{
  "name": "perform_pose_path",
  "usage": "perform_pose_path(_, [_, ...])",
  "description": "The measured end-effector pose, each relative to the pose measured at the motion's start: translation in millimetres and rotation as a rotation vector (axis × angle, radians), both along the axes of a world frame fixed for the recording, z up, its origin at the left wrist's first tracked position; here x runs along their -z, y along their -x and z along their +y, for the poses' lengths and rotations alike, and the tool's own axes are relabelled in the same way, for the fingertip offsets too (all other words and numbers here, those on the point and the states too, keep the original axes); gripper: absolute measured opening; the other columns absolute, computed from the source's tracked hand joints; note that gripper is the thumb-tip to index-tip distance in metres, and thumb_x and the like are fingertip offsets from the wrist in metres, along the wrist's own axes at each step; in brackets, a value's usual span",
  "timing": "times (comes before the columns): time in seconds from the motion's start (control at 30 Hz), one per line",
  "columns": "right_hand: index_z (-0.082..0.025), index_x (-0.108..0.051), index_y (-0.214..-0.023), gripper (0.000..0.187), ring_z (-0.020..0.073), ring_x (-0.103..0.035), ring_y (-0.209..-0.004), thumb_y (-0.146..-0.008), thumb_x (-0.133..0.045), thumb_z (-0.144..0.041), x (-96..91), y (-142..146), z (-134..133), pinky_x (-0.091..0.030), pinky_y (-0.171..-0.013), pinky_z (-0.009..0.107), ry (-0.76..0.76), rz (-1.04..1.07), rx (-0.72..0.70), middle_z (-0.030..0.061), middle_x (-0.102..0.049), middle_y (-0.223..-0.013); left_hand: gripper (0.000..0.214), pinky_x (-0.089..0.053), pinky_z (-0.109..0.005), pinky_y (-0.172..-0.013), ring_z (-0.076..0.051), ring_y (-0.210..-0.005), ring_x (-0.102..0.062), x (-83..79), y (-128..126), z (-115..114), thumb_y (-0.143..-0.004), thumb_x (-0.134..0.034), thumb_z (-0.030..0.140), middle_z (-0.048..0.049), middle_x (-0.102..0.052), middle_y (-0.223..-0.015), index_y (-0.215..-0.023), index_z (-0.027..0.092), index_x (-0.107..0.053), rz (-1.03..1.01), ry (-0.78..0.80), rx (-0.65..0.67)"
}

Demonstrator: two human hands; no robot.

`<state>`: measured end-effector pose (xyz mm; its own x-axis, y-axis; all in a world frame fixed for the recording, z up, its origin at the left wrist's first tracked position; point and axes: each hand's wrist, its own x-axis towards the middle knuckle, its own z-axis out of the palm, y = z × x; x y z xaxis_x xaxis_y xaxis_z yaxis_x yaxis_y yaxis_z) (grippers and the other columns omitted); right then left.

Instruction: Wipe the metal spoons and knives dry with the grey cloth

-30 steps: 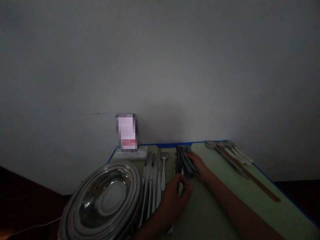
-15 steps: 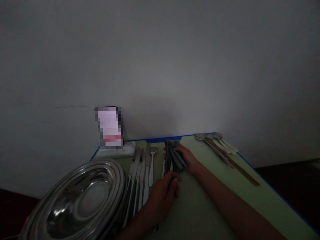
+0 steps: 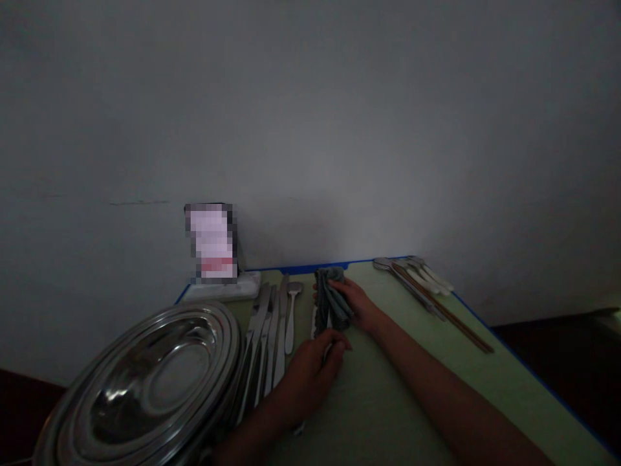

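Note:
My right hand (image 3: 356, 301) is closed on a grey-green cloth (image 3: 330, 294), which is wrapped over the upper part of a slim piece of cutlery. My left hand (image 3: 313, 366) grips the lower part of that piece of cutlery (image 3: 330, 320); only a short pale stretch shows between hand and cloth, and its head is hidden. Just left of the cloth, another thin metal utensil (image 3: 314, 321) is partly visible, its kind unclear. A spoon (image 3: 292, 317) lies to the left of my hands, beside several table knives (image 3: 264, 330) in a row.
A stack of shiny metal dishes (image 3: 226, 323) fills the table's near left. A phone (image 3: 213, 239) with a blurred screen leans upright on a white block (image 3: 247, 285) by the wall. On the right lie brown chopsticks (image 3: 456, 323), a metal spoon (image 3: 383, 263) and white-handled cutlery (image 3: 436, 278).
The cloth's folds have shifted and it bunches differently under my right hand. Both hands keep their hold. The whole view has moved slightly.

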<state>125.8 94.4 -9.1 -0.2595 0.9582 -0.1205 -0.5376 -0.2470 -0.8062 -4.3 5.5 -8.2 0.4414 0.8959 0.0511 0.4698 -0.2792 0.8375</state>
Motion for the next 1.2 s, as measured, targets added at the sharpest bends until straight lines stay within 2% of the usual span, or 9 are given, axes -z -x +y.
perform_pose_path(0.1, [-0.015,-0.061,-0.080,0.012,0.0204,-0.067,-0.077,-0.069,-0.060,-0.021,-0.1,0.5,0.8,-0.053,-0.070,0.033,0.016,0.004,-0.004,0.0065,-0.071,-0.075,0.025,-0.032,-0.022,-0.054,-0.012,-0.058,-0.045,-0.7,-0.2,0.1,-0.090,-0.035,0.030,0.0042,-0.047,-0.062,-0.092,0.018,-0.057,0.007,0.021,0.003])
perform_pose_path(0.3, [-0.016,-0.061,-0.077,0.010,0.0198,-0.067,-0.075,-0.068,-0.057,-0.017,3.4,-0.5,3.5,-0.052,-0.070,0.032,0.020,0.004,-0.018,0.0055,-0.071,-0.075,0.024,-0.034,-0.022,-0.059,-0.013,-0.063,-0.048,-1.9,-0.2,0.3,-0.090,-0.036,0.029,0.0028,-0.050,-0.067,-0.091,0.018,-0.057,0.009,0.010,0.013])
perform_pose_path(0.53, [-0.016,-0.063,-0.086,0.028,0.0210,-0.066,-0.078,-0.065,-0.044,-0.019,-0.1,-2.4,1.6,-0.051,-0.072,0.034,0.083,0.061,-0.094,0.0060,-0.071,-0.075,0.025,-0.031,-0.022,-0.053,-0.011,-0.055,-0.043,2.0,0.1,0.3,-0.092,-0.031,0.030,0.0053,-0.043,-0.059,-0.090,0.018,-0.053,-0.067,0.061,0.034])
perform_pose_path(0.7, [-0.016,-0.062,-0.092,0.033,0.0203,-0.066,-0.074,-0.065,-0.044,-0.018,0.0,-1.5,2.3,-0.051,-0.071,0.033,0.099,0.050,-0.069,0.0053,-0.071,-0.074,0.027,-0.031,-0.022,-0.053,-0.011,-0.056,-0.042,1.1,-0.6,0.7,-0.092,-0.028,0.031,0.0049,-0.043,-0.060,-0.092,0.018,-0.052,-0.083,0.091,0.030])
perform_pose_path(0.87, [-0.016,-0.063,-0.093,0.029,0.0197,-0.066,-0.073,-0.069,-0.045,-0.018,3.8,-1.3,6.6,-0.051,-0.071,0.033,0.106,0.057,-0.070,0.0050,-0.071,-0.074,0.026,-0.028,-0.021,-0.050,-0.011,-0.054,-0.038,2.2,0.4,1.4,-0.092,-0.029,0.033,0.0055,-0.038,-0.059,-0.092,0.018,-0.051,-0.102,0.095,0.036])
perform_pose_path(1.03, [-0.015,-0.064,-0.092,0.027,0.0204,-0.066,-0.076,-0.075,-0.045,-0.025,7.2,-4.1,9.9,-0.051,-0.071,0.033,0.125,0.086,-0.116,0.0065,-0.071,-0.078,0.028,-0.029,-0.022,-0.052,-0.012,-0.057,-0.041,5.3,2.0,1.6,-0.092,-0.029,0.032,0.0046,-0.039,-0.061,-0.095,0.019,-0.052,-0.066,0.058,0.028])
perform_pose_path(1.2, [-0.014,-0.064,-0.095,0.032,0.0206,-0.066,-0.076,-0.078,-0.039,-0.025,-0.2,-3.2,6.9,-0.051,-0.072,0.034,0.193,0.112,-0.121,0.0077,-0.071,-0.078,0.028,-0.028,-0.022,-0.052,-0.012,-0.057,-0.041,4.7,2.0,1.0,-0.093,-0.029,0.032,0.0047,-0.040,-0.061,-0.095,0.020,-0.053,-0.047,0.036,0.027])
